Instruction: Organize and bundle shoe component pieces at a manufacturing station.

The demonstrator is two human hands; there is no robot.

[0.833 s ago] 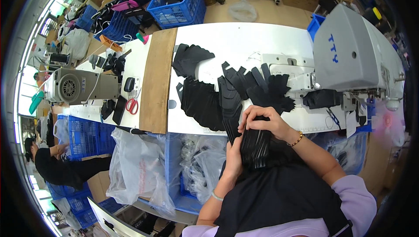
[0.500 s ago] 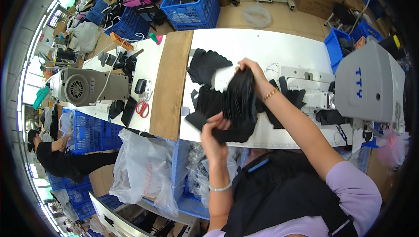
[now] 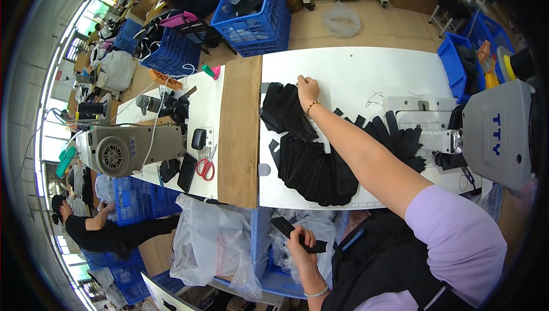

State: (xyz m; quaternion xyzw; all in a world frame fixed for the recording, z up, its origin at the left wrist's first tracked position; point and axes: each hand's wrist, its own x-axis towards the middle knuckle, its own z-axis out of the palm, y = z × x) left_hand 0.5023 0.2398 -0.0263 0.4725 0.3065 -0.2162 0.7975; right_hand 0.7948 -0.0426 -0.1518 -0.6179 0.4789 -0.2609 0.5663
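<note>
My left hand (image 3: 303, 245) is closed around a dark folded fabric strip (image 3: 282, 226), just off the table's near edge. Out across the white table (image 3: 354, 73), my right hand (image 3: 307, 90) has its fingers curled at the edge of a pile of black fabric pieces (image 3: 280, 105). What those fingers pinch, if anything, is hidden. A fanned bundle of black fabric pieces (image 3: 314, 171) lies on the table nearer to me, touching that pile. More black pieces (image 3: 394, 136) spread out to the right of my forearm, by the sewing machine (image 3: 497, 133).
A wooden board (image 3: 239, 133) borders the table on the left. Beyond it are red-handled scissors (image 3: 206, 168), a phone (image 3: 187, 172) and another sewing machine (image 3: 123, 148). Blue crates (image 3: 249, 13) stand behind. Plastic bags (image 3: 211, 236) hang below the near edge. Other people sit and stand nearby.
The black bundle that was lifted between both hands now lies fanned on the table. My right hand has moved to the far pile; my left hand has drawn back toward me with a strip.
</note>
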